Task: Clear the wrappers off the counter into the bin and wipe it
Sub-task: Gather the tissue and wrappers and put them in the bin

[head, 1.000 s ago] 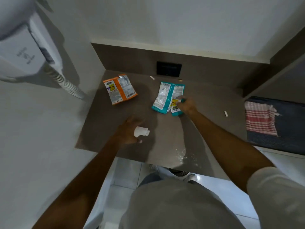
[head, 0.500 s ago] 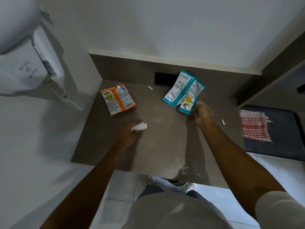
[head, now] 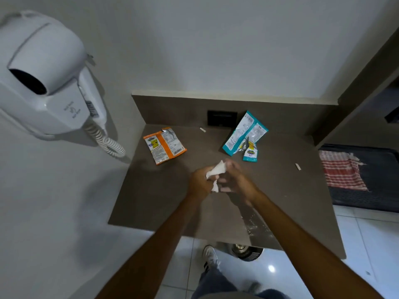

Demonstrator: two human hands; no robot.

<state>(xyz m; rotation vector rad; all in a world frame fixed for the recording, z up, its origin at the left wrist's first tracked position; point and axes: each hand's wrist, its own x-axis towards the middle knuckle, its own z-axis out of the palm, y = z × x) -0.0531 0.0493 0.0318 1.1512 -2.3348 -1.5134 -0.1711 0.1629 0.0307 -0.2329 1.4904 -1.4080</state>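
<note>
Brown matte surface (head: 151, 190) fills a corner under white walls, with a low backsplash of the same brown and a dark socket plate (head: 222, 118) set in it. White powdery smears mark the surface near its front edge. We see a white wall-mounted hair dryer (head: 43, 83) with a coiled cord on the left, pale glossy floor tiles below, and a red-checked cloth (head: 342, 171) on a dark ribbed mat to the right.

Print on the wrappers is too small for us to read. The orange wrapper (head: 165, 145), flat and torn open, lies near the back left. The teal wrapper (head: 245, 133), crinkled and foil-lined, sits near the backsplash, well apart from it. Two small pale scraps lie on the surface, one at the back and one to the right.

Our left hand (head: 199, 183) and right hand (head: 235, 180) meet above the middle of the surface, both closed around a crumpled white tissue (head: 216, 171).
</note>
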